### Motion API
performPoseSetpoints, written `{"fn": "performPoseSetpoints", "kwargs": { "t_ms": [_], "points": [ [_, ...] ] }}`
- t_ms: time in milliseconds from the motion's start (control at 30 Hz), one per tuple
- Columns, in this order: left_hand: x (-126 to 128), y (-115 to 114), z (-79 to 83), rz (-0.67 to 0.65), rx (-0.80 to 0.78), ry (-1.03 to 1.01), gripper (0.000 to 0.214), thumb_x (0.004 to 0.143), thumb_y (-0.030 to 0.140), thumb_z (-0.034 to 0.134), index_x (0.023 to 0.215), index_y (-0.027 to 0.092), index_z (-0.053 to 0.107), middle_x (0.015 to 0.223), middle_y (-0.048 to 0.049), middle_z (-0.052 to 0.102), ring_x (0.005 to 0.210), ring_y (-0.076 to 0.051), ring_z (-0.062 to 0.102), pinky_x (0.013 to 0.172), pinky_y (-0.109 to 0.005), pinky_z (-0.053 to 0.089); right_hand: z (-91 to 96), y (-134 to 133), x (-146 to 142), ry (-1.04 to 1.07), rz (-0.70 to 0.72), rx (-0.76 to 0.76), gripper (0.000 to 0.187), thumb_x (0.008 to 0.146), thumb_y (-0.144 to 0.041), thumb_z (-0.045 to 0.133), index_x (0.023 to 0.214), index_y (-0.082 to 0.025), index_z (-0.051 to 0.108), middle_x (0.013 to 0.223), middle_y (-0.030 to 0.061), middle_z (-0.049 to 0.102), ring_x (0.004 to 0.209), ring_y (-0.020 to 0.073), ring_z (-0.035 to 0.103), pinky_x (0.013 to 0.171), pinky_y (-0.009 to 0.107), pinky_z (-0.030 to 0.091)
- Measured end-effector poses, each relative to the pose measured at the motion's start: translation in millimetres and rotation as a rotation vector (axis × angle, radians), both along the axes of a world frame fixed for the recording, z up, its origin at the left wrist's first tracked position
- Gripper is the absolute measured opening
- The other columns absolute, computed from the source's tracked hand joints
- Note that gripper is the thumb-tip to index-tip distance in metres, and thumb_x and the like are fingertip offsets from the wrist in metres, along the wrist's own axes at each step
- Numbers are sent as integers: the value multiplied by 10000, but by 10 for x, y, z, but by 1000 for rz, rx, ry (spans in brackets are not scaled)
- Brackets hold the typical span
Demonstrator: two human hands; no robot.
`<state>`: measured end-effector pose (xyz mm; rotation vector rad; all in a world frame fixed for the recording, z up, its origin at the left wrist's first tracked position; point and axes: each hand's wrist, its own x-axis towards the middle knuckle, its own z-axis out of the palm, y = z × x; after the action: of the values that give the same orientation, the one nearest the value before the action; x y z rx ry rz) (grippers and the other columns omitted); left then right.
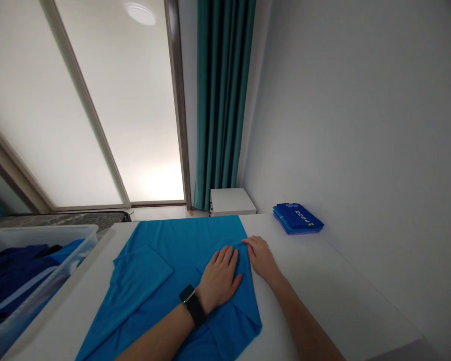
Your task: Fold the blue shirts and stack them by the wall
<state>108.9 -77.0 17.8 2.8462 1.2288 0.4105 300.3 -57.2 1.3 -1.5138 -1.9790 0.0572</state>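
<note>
A bright blue T-shirt (184,233) lies spread over the white table (304,281), its left sleeve (146,276) folded inward across the body. On the shirt's right part, my left hand (220,278) rests flat with fingers stretched out, a black watch (193,306) on its wrist. At the shirt's right edge, just beyond the left hand, my right hand (261,255) pinches the fabric between thumb and fingertips. Below the left hand the cloth is folded over in layers, partly covered by the left forearm.
A small stack of folded blue shirts (298,218) sits against the wall at the back right. On the left stands a clear plastic bin (88,235) holding dark blue clothes (18,276). A white cabinet (233,200) and a green curtain (221,100) are behind the table.
</note>
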Motion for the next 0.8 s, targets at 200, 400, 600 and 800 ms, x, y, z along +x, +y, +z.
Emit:
{"fn": "performPoseSetpoints", "kwargs": {
  "t_ms": [200,400,600,800],
  "points": [
    [23,12,-288,39,18,-15,642,985,501,342,1464,76,399,1536,-164,369,1434,-285,321,1179,-454,262,-70,-181,-177,-310,114,-83,478,988,-225,273,1401,-170,506,1436,115,521,1355,227,430,1155,497,275],
    [33,3,-374,61,88,-51,624,994,501,307,1460,102,421,1524,-144,399,1440,-276,310,1179,-454,263,-91,-263,-163,-421,44,-287,583,1018,-419,219,1512,-126,320,1581,93,260,1467,234,223,1194,507,162],
    [-33,8,-320,42,57,-16,648,995,530,288,1466,103,413,1527,-141,393,1437,-274,315,1181,-463,252,-38,-280,-155,-402,59,-369,633,1014,-507,167,1532,-159,271,1599,70,196,1482,226,161,1199,490,132],
    [-311,59,-238,10,31,1,626,1004,532,284,1476,138,399,1537,-120,384,1438,-258,314,1177,-473,255,-45,-275,-122,-361,79,-365,642,1010,-540,193,1535,-178,262,1596,78,204,1478,238,176,1192,506,149]
  ]
}}
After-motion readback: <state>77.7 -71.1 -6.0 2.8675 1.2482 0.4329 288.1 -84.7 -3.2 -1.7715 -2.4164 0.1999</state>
